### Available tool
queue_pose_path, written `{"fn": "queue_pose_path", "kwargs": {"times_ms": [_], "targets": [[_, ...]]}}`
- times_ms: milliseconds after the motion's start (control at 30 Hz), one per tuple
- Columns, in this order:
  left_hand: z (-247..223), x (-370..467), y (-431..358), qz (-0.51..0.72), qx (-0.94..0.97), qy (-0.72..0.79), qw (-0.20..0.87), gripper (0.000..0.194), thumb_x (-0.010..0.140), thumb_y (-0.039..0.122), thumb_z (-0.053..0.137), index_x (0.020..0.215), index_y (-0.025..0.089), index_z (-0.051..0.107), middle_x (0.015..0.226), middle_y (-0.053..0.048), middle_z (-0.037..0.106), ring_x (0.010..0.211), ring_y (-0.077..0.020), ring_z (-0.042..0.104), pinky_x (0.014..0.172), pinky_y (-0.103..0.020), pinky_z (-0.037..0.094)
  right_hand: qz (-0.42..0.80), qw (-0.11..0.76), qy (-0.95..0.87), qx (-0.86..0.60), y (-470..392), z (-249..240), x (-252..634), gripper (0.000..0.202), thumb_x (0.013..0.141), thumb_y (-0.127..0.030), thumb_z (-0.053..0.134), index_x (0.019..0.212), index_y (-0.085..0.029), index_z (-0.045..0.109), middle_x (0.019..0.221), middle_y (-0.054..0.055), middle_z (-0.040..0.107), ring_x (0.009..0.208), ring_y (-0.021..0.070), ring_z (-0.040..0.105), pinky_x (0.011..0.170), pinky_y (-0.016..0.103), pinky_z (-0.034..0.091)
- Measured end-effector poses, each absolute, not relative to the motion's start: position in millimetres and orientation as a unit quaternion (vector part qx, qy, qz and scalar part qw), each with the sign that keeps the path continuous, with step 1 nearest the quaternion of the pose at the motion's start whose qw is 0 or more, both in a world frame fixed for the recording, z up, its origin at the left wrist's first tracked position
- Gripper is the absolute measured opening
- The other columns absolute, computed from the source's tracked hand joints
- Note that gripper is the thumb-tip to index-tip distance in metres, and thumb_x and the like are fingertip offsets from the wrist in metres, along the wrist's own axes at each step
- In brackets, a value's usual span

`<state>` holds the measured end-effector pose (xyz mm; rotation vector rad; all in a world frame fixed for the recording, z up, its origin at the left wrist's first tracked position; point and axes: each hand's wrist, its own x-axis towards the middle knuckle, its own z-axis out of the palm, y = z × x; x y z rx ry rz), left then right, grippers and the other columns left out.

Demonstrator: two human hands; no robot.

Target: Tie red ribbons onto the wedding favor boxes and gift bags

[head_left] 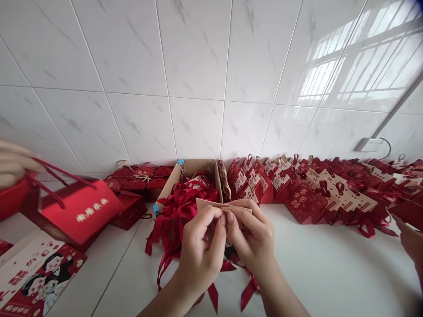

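My left hand point(201, 242) and my right hand point(254, 233) meet in the middle, thumbs and forefingers pinched together at the top of a small gift box point(211, 204). Its cream upper edge shows above my fingers; the rest is mostly hidden by my hands. A bit of gold-coloured cord or ribbon shows between my thumb tips. Loose dark red ribbon ends point(249, 290) hang below my hands. Just behind them, a cardboard box point(194, 166) holds a heap of red ribbons point(175, 207) that spills over its front edge.
Rows of red and cream gift boxes point(304, 198) line the wall on the right. At left, another person's hand point(16, 163) holds a red gift bag point(79, 211) by its cords, above a printed bag point(36, 277). Another hand point(411, 242) is at the right edge.
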<state>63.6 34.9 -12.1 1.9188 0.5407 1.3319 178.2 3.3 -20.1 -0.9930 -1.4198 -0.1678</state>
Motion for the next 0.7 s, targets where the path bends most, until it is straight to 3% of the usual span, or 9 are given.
{"fn": "queue_pose_path", "kwargs": {"times_ms": [167, 400, 567, 700], "targets": [[-13.8, 68.3, 38.5, 0.537, 0.761, 0.196, 0.306, 0.016, 0.093, 0.017, 0.048, 0.078, 0.017, 0.055, 0.071, -0.001, 0.056, 0.061, -0.0104, 0.053, 0.056, -0.02, 0.045, -0.016, 0.674, -0.611, -0.416, 5.7, -18.2, 179.7, 0.022, 0.089, -0.011, 0.055, 0.093, -0.022, 0.073, 0.088, 0.007, 0.069, 0.08, 0.0174, 0.066, 0.068, 0.032, 0.056], [-1.1, 39.7, 47.6, 0.479, 0.809, 0.224, 0.257, 0.015, 0.093, 0.019, 0.051, 0.082, 0.019, 0.062, 0.065, 0.003, 0.053, 0.056, -0.0088, 0.047, 0.052, -0.02, 0.039, 0.056, 0.657, -0.612, -0.436, 11.3, -20.8, 192.3, 0.019, 0.091, -0.019, 0.055, 0.082, -0.018, 0.071, 0.08, 0.006, 0.065, 0.073, 0.0159, 0.064, 0.062, 0.027, 0.053], [3.7, 22.9, 59.5, 0.528, 0.807, 0.211, 0.16, 0.018, 0.086, 0.011, 0.059, 0.098, 0.022, 0.068, 0.093, -0.003, 0.062, 0.088, -0.014, 0.06, 0.078, -0.023, 0.049, 0.164, 0.626, -0.644, -0.408, 8.3, -15.8, 200.0, 0.027, 0.094, -0.026, 0.052, 0.076, -0.018, 0.07, 0.079, 0.006, 0.066, 0.078, 0.0167, 0.065, 0.068, 0.028, 0.053], [3.4, 24.1, 61.7, 0.473, 0.852, 0.135, 0.179, 0.033, 0.086, 0.005, 0.056, 0.111, 0.024, 0.067, 0.105, -0.006, 0.065, 0.096, -0.0167, 0.062, 0.081, -0.026, 0.053, 0.243, 0.592, -0.677, -0.364, 5.1, -13.5, 198.6, 0.03, 0.095, -0.029, 0.052, 0.071, -0.017, 0.066, 0.075, 0.005, 0.062, 0.069, 0.0135, 0.06, 0.063, 0.024, 0.05]]}}
